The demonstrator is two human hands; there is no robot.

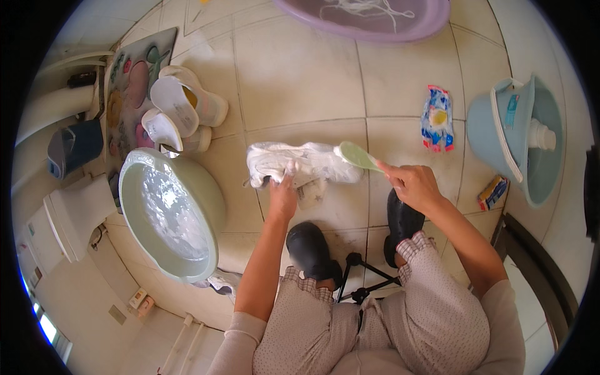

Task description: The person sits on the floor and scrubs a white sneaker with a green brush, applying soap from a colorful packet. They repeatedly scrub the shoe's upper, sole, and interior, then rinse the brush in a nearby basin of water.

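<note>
Black footwear (309, 250): on the person's feet, right of the green basin (211, 194), toward the near side.
Green basin: the landmark; pale, oval, with a glinting, rippled surface inside that looks like water.
Left hand (284, 197): right of the basin, bent over the near edge of the white shoe (306, 161), thumb on top; the other fingers are mostly hidden, but it seems to have hold.
Right hand (415, 185): farther right of the basin, closed round the handle of the green brush (357, 155).
White shoe: on the tiles right of the basin, apart from it, the brush head against its right end.
Shoe's feel: looks soft-sided and wet, so probably light to moderate in weight, floppy in the upper, firmer at the sole, slippery, not fragile.
Shoe's hold: best gripped at the left end, on the side facing the basin, pressing it to the floor against the brush's push.
Blue bucket (490, 134): well right of the basin, against the wall.
Blue-and-red packet (437, 119): right of the basin and beyond its far rim.
White footwear pair (178, 103): just beyond the basin.
Purple tub (369, 34): farthest, beyond and right of the basin.
</note>
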